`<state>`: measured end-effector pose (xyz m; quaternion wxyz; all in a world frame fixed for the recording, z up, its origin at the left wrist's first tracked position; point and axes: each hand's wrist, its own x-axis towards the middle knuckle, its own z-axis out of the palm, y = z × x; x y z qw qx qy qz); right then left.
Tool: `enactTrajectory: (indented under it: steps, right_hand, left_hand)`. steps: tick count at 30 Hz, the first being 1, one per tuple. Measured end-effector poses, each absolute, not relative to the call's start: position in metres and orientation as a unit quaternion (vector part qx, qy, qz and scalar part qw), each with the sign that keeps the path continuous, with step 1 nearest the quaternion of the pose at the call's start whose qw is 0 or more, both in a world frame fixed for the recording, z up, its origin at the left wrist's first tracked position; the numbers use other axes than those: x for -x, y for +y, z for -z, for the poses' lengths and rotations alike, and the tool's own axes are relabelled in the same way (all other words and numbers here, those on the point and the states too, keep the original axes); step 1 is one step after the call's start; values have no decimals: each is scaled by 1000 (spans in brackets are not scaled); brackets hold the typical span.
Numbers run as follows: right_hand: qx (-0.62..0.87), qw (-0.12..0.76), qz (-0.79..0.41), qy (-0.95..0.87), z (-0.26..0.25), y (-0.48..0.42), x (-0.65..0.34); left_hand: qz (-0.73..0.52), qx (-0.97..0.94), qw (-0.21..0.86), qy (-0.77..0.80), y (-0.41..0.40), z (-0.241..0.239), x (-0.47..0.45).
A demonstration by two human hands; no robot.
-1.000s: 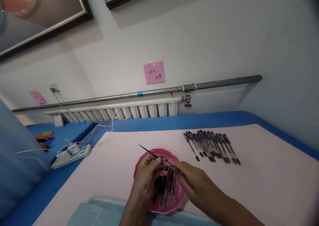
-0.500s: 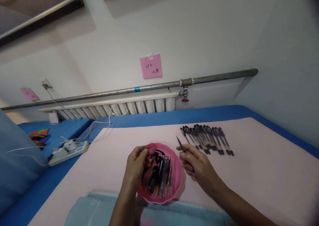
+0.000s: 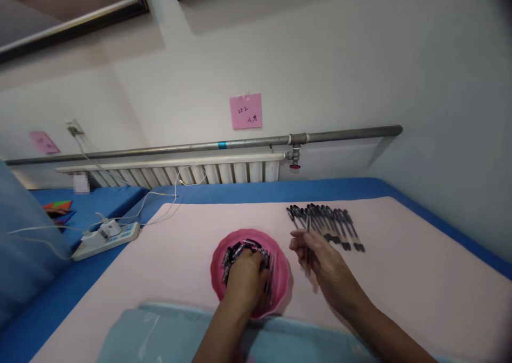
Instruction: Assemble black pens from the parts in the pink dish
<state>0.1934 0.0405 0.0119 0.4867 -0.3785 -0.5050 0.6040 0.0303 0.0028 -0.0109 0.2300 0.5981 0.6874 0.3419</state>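
My right hand (image 3: 320, 253) is closed around a slim pen (image 3: 309, 223) held nearly upright, its lower end blurred. It is to the right of a pink scalloped bowl (image 3: 216, 283). My left hand (image 3: 246, 275) reaches down into the bowl with curled fingers among the pen parts; the fingertips and whatever they grip are hidden. Short black pen caps (image 3: 226, 261) lie on the bowl's left side, and clear pen tubes (image 3: 272, 277) stick out on its right. Beyond my right hand, several black-capped pens (image 3: 330, 222) lie side by side in a row.
A pale pink sheet (image 3: 176, 261) covers the blue padded surface (image 3: 240, 191). Light blue cloth (image 3: 160, 331) lies at the near edge. On the left is a white power strip (image 3: 116, 240) with plugs and cables. A radiator (image 3: 224, 172) and pipe run along the wall behind.
My left hand has moved from the bowl's left rim down into its middle. The pen in my right hand has swung from a leftward slant to nearly upright. The view has shifted slightly.
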Motion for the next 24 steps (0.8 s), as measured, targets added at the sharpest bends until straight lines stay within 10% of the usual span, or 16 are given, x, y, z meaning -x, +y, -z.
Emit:
enactTrajectory:
  steps: [10,16,24]
  right_hand:
    - [417,510,-607,-445,-4,14,-219]
    - [357,581,-642,-350,-6,13,-223]
    - [355,561,-646,-378,-12,7,-222]
  left_hand:
    - [-348,-616,215,674,-1,5,-36]
    - [-438,-496,549,511,-10,1,-64]
    - [-470,-408,633,461,-12,3,-73]
